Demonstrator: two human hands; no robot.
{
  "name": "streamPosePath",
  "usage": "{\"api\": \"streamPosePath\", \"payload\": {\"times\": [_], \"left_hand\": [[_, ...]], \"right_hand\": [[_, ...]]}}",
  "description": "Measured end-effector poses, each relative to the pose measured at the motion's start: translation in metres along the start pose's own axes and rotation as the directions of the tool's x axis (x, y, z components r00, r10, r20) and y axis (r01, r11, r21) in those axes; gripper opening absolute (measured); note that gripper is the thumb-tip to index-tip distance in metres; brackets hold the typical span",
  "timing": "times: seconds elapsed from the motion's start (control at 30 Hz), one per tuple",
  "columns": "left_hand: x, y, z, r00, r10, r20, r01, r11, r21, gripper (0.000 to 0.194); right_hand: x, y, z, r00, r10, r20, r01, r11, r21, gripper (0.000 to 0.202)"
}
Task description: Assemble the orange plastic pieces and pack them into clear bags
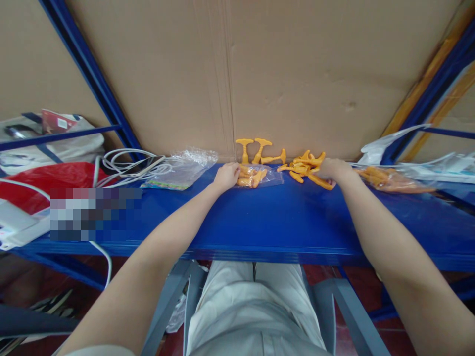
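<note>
My left hand (227,177) is closed at the left end of a clear plastic bag (273,178) with orange plastic pieces (254,177) in it. The bag lies flat on the blue shelf. Farther right, my right hand (331,170) reaches into a loose pile of orange T-shaped pieces (302,165). Its fingers close on one orange T-shaped piece (319,182), though the hand hides part of the grip. Behind the bag, two upright T-shaped pieces (261,148) lean towards the cardboard, and a third piece (273,157) lies sideways beside them.
The blue shelf (267,222) has a cardboard wall (289,74) behind it. On the left are an emptied-looking clear bag (185,168), coiled white cables (129,165) and a red bag (48,183). Another bag of orange pieces (393,179) lies right of my right wrist.
</note>
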State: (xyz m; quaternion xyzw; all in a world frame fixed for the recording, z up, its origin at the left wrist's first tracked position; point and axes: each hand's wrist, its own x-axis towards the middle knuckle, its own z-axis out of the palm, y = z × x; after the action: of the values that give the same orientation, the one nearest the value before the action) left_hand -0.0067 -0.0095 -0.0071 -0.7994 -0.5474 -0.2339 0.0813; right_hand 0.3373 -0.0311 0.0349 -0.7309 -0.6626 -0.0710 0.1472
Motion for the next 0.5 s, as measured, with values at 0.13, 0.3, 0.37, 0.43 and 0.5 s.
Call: {"api": "streamPosePath", "payload": {"times": [0.13,0.3,0.37,0.43,0.5], "left_hand": [[-0.001,0.002,-0.001,1.000,-0.010,-0.017,0.010,1.000,-0.012,0.022],[0.001,0.002,-0.001,0.999,-0.020,-0.041,0.018,0.998,-0.053,0.021],[0.001,0.002,-0.001,0.998,-0.042,-0.049,0.039,0.997,-0.066,0.021],[0.002,0.001,-0.001,0.996,-0.066,-0.060,0.061,0.995,-0.085,0.021],[0.003,0.000,0.000,0.994,-0.081,-0.073,0.072,0.991,-0.113,0.020]], "right_hand": [[-0.014,-0.018,-0.019,0.980,0.187,-0.066,-0.195,0.966,-0.167,0.029],[-0.029,-0.037,-0.030,0.989,0.015,-0.150,-0.034,0.991,-0.127,0.022],[-0.032,-0.043,-0.031,0.988,-0.104,-0.115,0.094,0.991,-0.093,0.019],[-0.033,-0.048,-0.031,0.975,-0.216,-0.053,0.214,0.976,-0.041,0.018],[-0.033,-0.051,-0.029,0.949,-0.314,0.016,0.313,0.949,0.050,0.014]]}}
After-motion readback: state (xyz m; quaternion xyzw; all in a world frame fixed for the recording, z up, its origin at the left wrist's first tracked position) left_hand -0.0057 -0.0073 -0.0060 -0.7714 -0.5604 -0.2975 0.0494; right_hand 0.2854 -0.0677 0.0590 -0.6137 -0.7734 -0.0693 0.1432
